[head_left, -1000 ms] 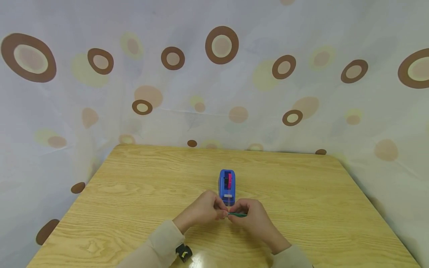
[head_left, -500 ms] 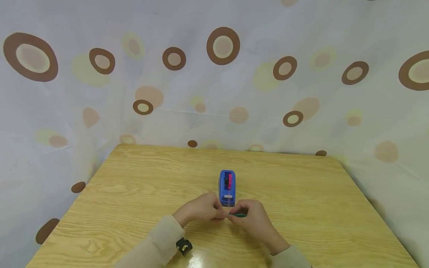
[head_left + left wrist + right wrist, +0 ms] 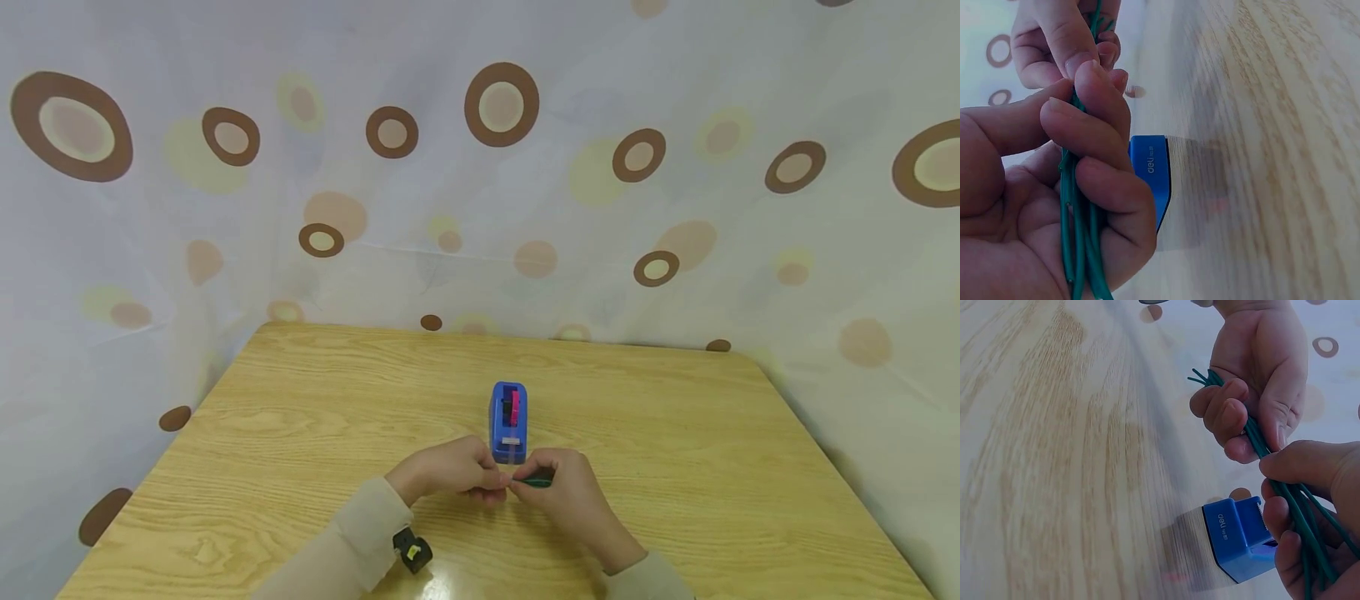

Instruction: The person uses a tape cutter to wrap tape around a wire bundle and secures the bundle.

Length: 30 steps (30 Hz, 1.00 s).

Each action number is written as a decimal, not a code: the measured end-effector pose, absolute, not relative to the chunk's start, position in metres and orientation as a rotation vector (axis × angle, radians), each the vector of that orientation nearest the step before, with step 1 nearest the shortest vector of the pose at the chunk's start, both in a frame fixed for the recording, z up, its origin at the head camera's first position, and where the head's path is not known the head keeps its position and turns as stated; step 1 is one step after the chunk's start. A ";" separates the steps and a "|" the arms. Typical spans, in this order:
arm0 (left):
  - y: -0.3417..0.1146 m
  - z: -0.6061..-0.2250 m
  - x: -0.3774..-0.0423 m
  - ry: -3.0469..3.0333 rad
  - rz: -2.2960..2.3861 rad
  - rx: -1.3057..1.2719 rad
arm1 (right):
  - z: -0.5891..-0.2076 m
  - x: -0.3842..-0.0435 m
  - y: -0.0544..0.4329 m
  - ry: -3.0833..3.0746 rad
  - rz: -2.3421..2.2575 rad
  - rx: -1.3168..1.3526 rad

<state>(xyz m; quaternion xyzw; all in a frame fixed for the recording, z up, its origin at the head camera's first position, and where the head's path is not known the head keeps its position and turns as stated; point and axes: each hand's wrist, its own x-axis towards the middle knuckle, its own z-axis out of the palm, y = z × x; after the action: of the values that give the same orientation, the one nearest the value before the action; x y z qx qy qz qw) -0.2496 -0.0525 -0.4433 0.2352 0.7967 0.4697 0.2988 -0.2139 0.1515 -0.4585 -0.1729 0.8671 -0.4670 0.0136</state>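
Both hands meet just in front of a blue tape dispenser (image 3: 511, 456), on a bundle of thin green wire-like stems (image 3: 1076, 212). My left hand (image 3: 453, 468) curls its fingers round one part of the bundle, with several ends running along its palm in the left wrist view. Close beside it, my right hand (image 3: 566, 492) grips the rest of the bundle (image 3: 1300, 512) between thumb and fingers. The two thumbs are nearly touching. In the head view the bundle is mostly hidden by the fingers.
A pink tape reel (image 3: 515, 408) sits in the dispenser, which stands on the wooden table (image 3: 337, 400). A small black object with a yellow mark (image 3: 412, 552) is by the left sleeve (image 3: 371, 525). Behind the table hangs a spotted cloth (image 3: 420, 192).
My left hand's lower fingers have dropped slightly beneath the bundle. Both hands stay together at the same place, and the right hand keeps its grip.
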 end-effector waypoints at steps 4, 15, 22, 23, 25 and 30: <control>-0.052 -0.445 -0.250 2.088 1.313 0.567 | -0.458 -0.213 0.152 2.717 -1.445 -0.535; -0.048 -0.451 -0.248 2.114 1.445 0.519 | -0.460 -0.214 0.153 2.699 -1.483 -0.509; -0.046 -0.455 -0.248 2.199 1.442 0.495 | -0.461 -0.215 0.153 2.675 -1.498 -0.494; -0.046 -0.454 -0.248 2.216 1.433 0.490 | -0.461 -0.216 0.153 2.673 -1.497 -0.495; -0.046 -0.453 -0.247 2.244 1.415 0.479 | -0.461 -0.217 0.153 2.671 -1.488 -0.502; -0.046 -0.453 -0.246 2.339 1.335 0.504 | -0.460 -0.219 0.156 2.617 -1.468 -0.550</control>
<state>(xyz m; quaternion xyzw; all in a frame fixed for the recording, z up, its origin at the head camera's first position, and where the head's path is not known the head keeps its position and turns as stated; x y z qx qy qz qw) -0.2457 -0.0456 -0.4530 0.1804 0.8364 0.4776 0.1995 -0.2187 0.1557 -0.4603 -0.1802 0.8570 -0.4807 0.0455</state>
